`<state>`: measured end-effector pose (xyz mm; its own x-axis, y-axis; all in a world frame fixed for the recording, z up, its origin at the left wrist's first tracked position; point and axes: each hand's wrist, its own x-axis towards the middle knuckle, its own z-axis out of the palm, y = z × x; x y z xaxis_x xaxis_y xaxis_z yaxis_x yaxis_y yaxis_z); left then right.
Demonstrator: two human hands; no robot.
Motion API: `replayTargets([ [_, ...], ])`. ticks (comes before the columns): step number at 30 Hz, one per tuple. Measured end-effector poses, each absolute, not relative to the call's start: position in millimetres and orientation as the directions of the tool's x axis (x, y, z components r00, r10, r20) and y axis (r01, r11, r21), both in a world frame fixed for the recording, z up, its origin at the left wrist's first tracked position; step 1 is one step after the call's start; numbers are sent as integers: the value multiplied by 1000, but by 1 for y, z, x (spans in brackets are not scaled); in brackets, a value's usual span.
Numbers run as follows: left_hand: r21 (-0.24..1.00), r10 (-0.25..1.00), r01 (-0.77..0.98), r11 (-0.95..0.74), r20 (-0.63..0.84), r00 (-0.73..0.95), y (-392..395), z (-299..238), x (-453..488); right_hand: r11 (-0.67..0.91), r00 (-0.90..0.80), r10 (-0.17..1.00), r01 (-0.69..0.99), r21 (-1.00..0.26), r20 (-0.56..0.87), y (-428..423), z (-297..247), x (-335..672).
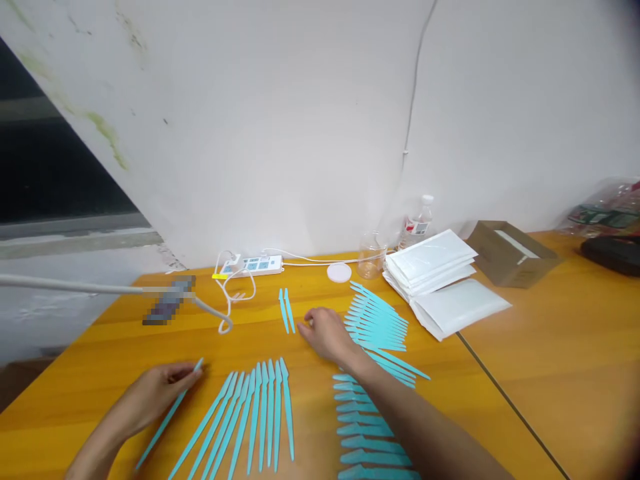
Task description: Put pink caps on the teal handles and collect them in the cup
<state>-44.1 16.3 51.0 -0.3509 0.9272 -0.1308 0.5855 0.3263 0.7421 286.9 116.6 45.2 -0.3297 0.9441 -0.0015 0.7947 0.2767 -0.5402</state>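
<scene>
My left hand (pixel 157 393) is closed on one long turquoise plastic stick (pixel 170 413) that slants from its fingers toward the table's near edge. My right hand (pixel 327 333) lies palm down with fingers stretched toward a pair of turquoise sticks (pixel 287 310) just left of its fingertips; it holds nothing. A row of several turquoise sticks (pixel 255 417) lies fanned between my two arms. Right of my right hand is a stack of shorter turquoise pieces (pixel 377 320), and more of them (pixel 365 433) run under my right forearm.
White pouches (pixel 440 280) are piled at the back right beside a brown cardboard box (pixel 510 253). A power strip (pixel 253 265) with white cable, a white lid (pixel 339 272), a clear jar (pixel 373 255) and a water bottle (pixel 417 223) stand along the wall. The wooden table (pixel 550 360) has a seam at right.
</scene>
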Motion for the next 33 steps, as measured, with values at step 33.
replayTargets([
  [33,938,979,280,205,-193,-71,81,36,79,228,-402,914,616,-754,-52,114,53,349],
])
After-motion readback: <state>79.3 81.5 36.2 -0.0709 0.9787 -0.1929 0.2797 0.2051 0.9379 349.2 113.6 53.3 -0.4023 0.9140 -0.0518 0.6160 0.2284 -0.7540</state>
